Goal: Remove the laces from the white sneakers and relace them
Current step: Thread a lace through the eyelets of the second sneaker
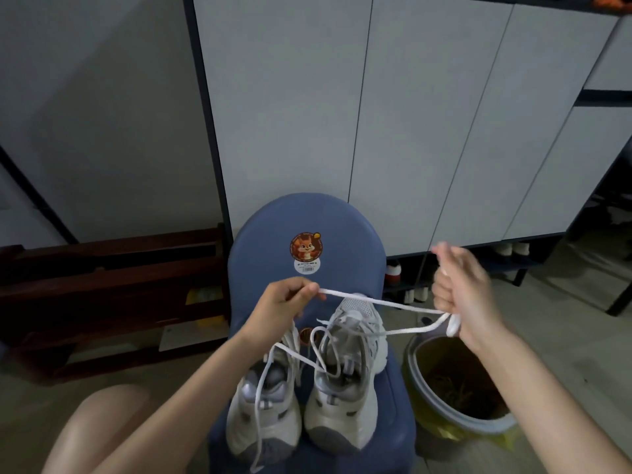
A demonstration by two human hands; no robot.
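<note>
Both our hands hold one white lace (386, 304): our left hand (284, 302) pinches its end between thumb and fingertips, and our right hand (461, 295) is clenched around turns of it wound on the fist; the lace runs nearly level between them, left to right, above the toes of the white sneakers (304, 388); a second strand drops from the right fist back down to the right sneaker (345, 378), so we judge that shoe's lace is nearly out and our right hand is the nearer puller; both shoes stand side by side, heels toward us, on a blue plastic chair (307, 234); the left sneaker (263, 405) carries loose loops that could snag; a lined waste bin (458, 381) sits just beside the chair, under our right wrist.
</note>
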